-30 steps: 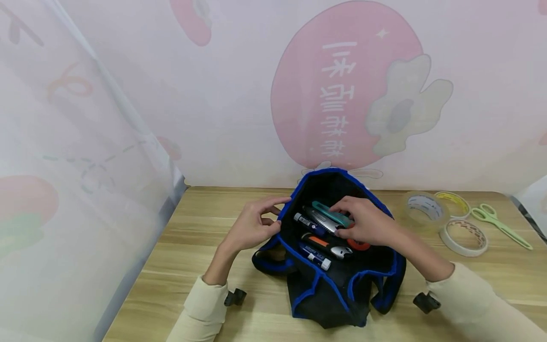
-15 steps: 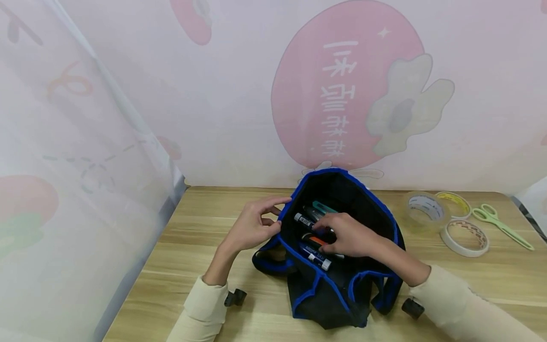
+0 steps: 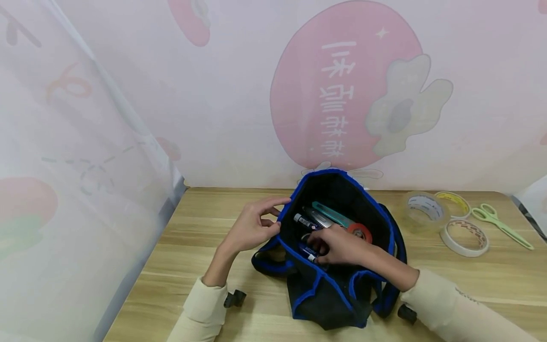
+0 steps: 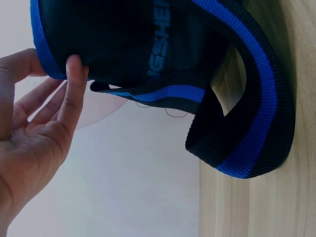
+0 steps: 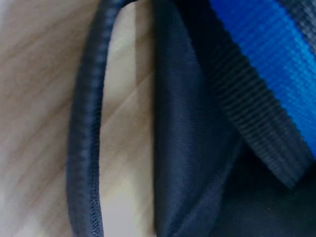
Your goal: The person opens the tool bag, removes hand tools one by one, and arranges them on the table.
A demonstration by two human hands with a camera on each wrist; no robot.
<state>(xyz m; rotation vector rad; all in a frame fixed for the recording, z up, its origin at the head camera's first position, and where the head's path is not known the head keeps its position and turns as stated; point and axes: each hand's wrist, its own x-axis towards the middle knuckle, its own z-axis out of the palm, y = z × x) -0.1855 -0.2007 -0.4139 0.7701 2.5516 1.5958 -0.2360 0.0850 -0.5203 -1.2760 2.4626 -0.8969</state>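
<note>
black bag [image 3: 326, 304] with blue trim sits on the tabletop [image 3: 201, 251], mouth facing up, its long axis running from the backdrop [image 3: 231, 118] toward the person. the left hand [image 3: 252, 228] pinches the left rim between thumb and fingers. the right hand [image 3: 339, 246] is inside, fingers curled over a dark blue marker [image 3: 306, 250]; whether it grips anything, i cannot tell. a teal cutter [image 3: 331, 214] lies just beyond. the left wrist view shows lettering [image 4: 160, 42] on the bag's side, unseen from the head.
</note>
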